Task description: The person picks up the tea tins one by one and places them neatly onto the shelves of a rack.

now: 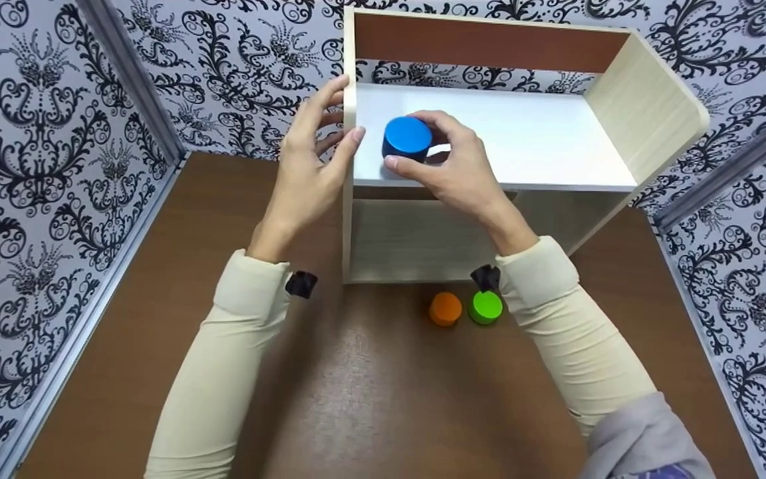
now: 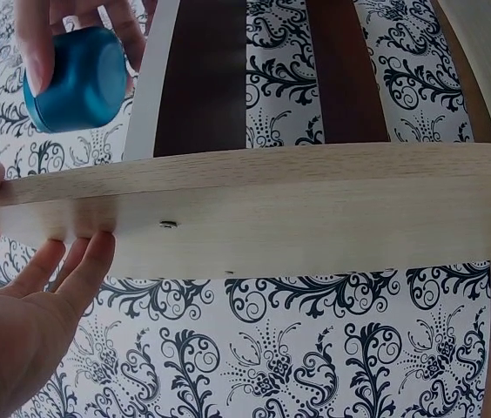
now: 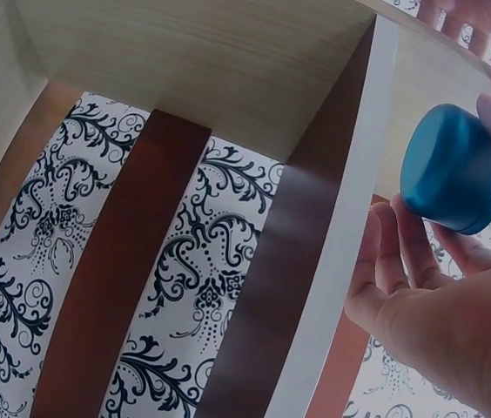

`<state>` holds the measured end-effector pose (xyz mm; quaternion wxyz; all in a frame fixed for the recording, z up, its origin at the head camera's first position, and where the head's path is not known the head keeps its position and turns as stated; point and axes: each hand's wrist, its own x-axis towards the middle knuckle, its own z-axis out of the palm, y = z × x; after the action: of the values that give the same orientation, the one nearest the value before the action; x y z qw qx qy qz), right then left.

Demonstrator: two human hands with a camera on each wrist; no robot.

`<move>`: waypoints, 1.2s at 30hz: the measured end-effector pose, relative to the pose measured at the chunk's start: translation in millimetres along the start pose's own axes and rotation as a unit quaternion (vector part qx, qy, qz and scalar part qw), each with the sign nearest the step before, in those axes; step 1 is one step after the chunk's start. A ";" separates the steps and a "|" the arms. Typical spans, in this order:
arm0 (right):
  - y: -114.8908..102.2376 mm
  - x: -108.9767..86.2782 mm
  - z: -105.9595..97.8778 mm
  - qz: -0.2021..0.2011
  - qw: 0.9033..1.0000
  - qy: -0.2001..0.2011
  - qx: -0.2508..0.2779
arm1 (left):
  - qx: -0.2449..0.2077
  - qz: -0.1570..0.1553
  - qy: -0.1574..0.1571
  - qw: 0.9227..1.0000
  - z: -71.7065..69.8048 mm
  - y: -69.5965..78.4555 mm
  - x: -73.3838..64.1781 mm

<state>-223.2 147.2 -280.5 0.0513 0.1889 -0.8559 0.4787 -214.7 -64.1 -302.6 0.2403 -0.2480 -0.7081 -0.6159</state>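
The fingers (image 1: 446, 123) of the right hand (image 1: 459, 166) curve round a blue tin (image 1: 408, 135), with the thumb pressed on its near side, so that the tin is pinched between them. It is a short cylinder with a flat round top, a softly rounded edge and a smooth, metallic-looking satin skin. Within that grip it sits over the front left part of the white shelf board (image 1: 522, 133); whether its base touches the board cannot be told.

To the left of those fingers, the left hand (image 1: 313, 163) grips the left side panel (image 1: 349, 53), its thumb on the front edge and its fingers slightly spread against the outer face. The panel is pale and wood-grained, with a flat, straight edge. The shelf board beneath the right fingers is smooth and glossy, while beyond their tips a reddish-brown strip (image 1: 476, 43) runs across the back. Well to their right rises the other side panel (image 1: 655, 100), pale-grained with a rounded corner.

Below the right hand, toward the person, an orange cylinder (image 1: 445, 309) and a green cylinder (image 1: 487, 308) stand close together on the brown tabletop (image 1: 343, 399), which has a dull sheen. Cream sleeves (image 1: 210, 386), creased into soft folds, end behind both hands. Around everything stands white wallpaper (image 1: 37, 133) with black scrolls and dotted flowers.
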 end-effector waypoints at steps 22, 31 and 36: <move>-0.6 11.9 15.3 0.023 0.999 -0.018 -0.031 | 0.003 0.000 -0.001 1.000 0.2 0.5 0.2; 0.9 14.1 17.0 0.026 0.999 -0.017 -0.036 | 0.001 0.006 0.001 1.000 0.3 0.2 -0.2; 1.0 15.7 18.1 0.031 0.999 -0.016 -0.038 | 0.002 0.006 0.000 1.000 0.5 0.0 0.2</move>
<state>-236.4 128.2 -286.8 0.0294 0.1678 -0.8795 0.4443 -214.8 -63.6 -302.6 0.2446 -0.2519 -0.7075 -0.6133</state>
